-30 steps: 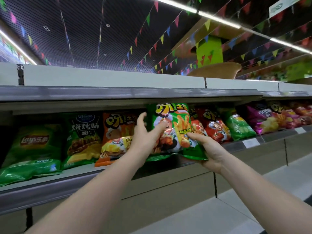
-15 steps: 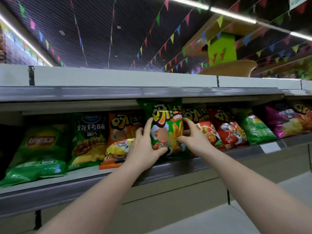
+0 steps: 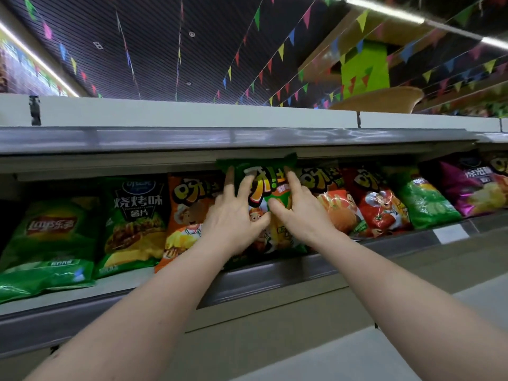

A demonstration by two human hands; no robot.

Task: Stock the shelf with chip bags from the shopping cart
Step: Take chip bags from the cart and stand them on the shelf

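Both my hands have moved up and in since a second ago: then I held the green foil chip bag with cartoon print [image 3: 270,204] out in front of the shelf, now it stands on the grey metal shelf [image 3: 275,273], top edge right up under the shelf above.

My left hand [image 3: 233,215] lies flat on the bag's left half, fingers [image 3: 245,185] spread and straight, pressing on the front face, not gripping. My right hand [image 3: 298,213] does the same on the right half, index finger stretched up by the bag's yellow lettering, thumb across the middle. Thumbs of both hands nearly meet at the bag's centre. So neither hand is clenched, both are pressing with open fingers.

Bag sits upright, leaning back a little, in the slot between the orange foil chip bag with a cartoon chef [image 3: 189,218] to its left and an orange-red foil bag of the same brand [image 3: 334,204] to its right. It overlaps both neighbours' edges.

Further left: dark green barbecue-flavour chip bag [image 3: 134,224], then a bright green Lay's bag [image 3: 52,243]. Further right: red foil bag [image 3: 379,204], light green bag [image 3: 424,202], purple foil bag [image 3: 472,185]. White price tag [image 3: 450,232] on the shelf rail at right. Strings of coloured pennant flags [image 3: 280,53] hang from the dark ceiling.
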